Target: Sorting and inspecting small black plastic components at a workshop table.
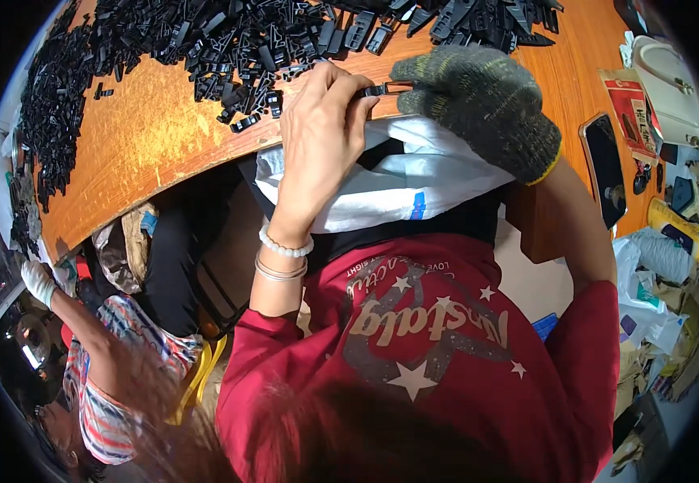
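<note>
Pinching a black part (375,90), my left fingers (351,83) risk jabs if the right fingers (422,70), closed (apparently on a tool (400,85)), slip.

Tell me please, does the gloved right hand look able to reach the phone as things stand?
Probably yes: the phone lies on the table beside the right forearm; nothing covers it, though the gloved right hand seems busy with a small black part.
</note>
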Demonstrator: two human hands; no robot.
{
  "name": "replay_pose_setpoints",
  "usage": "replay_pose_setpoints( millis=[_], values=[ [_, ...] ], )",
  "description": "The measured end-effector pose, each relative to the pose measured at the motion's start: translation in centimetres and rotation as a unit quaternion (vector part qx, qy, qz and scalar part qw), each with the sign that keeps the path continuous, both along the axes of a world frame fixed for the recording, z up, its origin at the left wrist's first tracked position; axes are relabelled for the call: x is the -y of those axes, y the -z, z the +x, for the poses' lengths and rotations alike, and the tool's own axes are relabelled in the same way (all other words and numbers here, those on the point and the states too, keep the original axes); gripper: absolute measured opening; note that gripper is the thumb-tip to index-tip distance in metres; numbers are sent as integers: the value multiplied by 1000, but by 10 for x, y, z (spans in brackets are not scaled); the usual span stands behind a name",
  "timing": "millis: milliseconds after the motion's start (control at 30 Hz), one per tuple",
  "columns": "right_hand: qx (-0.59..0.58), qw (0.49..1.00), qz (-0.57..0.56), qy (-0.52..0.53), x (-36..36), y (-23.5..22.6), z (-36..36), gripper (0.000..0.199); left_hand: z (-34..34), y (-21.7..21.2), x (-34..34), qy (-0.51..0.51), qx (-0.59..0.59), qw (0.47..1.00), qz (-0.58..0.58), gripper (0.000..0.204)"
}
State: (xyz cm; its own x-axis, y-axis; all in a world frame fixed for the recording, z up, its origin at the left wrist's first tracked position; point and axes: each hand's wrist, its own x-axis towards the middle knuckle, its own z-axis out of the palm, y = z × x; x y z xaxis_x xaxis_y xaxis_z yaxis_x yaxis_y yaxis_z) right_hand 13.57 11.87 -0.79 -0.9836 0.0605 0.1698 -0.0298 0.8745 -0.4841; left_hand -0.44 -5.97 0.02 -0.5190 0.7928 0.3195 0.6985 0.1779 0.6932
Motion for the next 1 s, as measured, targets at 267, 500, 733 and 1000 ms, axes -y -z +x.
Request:
replay_pose_setpoints(
  millis=[267, 500, 733, 1000],
  values=[
    [71, 995, 29, -67, 24, -35, -28, 32, -6, -1, -2, 48, -56, 997, 22, 12],
    [-28, 974, 202, -95, 38, -69, -37, 27, -8, 11, -5, 76, -41, 990, 114, 11],
    [240, 945, 204, -88, 37, -65, -43, 40, -10, 13, -2, 73, -26, 993, 89, 9],
    [3, 992, -100, 82, 39, -52, 0, 31, -8, -5, 12, 83, 114, 989, 45, 17]
  ],
)
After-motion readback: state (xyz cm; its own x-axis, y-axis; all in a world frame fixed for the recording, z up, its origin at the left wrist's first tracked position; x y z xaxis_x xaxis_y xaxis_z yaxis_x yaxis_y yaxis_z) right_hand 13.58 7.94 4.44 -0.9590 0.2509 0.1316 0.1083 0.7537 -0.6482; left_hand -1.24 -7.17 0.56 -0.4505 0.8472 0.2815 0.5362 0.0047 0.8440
